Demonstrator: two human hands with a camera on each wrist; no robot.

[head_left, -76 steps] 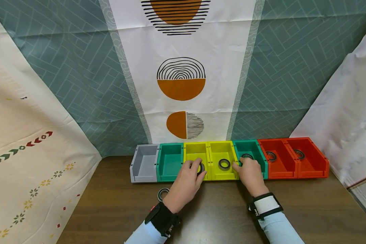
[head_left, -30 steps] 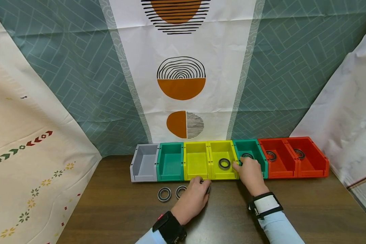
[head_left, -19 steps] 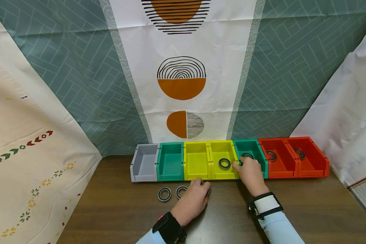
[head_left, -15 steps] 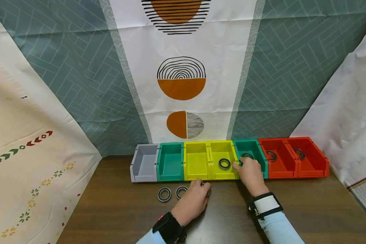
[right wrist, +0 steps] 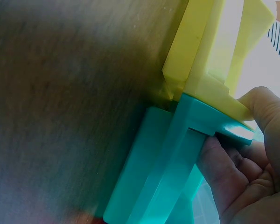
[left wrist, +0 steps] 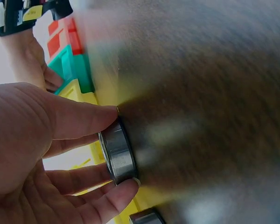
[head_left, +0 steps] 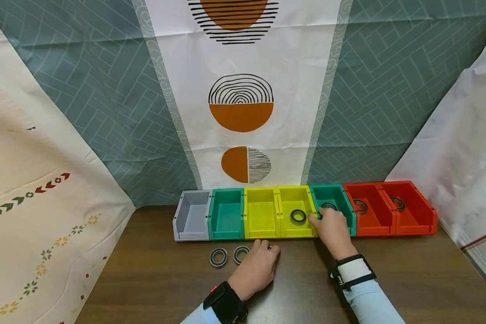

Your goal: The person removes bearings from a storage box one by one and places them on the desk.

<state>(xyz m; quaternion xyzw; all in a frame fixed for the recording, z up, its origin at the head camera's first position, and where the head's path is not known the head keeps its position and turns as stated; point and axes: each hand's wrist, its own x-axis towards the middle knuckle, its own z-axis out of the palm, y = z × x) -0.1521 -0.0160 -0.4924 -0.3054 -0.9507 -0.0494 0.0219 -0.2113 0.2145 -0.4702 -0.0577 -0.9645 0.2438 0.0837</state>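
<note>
My left hand (head_left: 254, 270) is at the tabletop just in front of the yellow bins. Its thumb and fingers pinch a ball bearing (left wrist: 119, 151) by the rim, mostly hidden by the hand in the head view. Left of it, two more bearings lie flat: one bearing (head_left: 218, 265) farther out and another bearing (head_left: 236, 255) beside the hand. My right hand (head_left: 334, 234) pinches the adjoining walls of the right yellow bin (head_left: 295, 198) and the green bin (right wrist: 177, 154), thumb on the yellow side, fingers inside the green. Bearings sit in the yellow bin, this green bin and both red bins.
The joined row of bins continues left with another yellow bin (head_left: 260, 204), a green bin (head_left: 227, 209) and a grey bin (head_left: 192, 209). At its right end stand the red bins (head_left: 413, 211). A patterned cloth (head_left: 243, 58) hangs behind the wooden table (head_left: 299, 288).
My left hand has brought a bearing out of the left yellow bin and down to the table, beside the other two. Lately it has shifted only slightly. My right hand has stayed in place.
</note>
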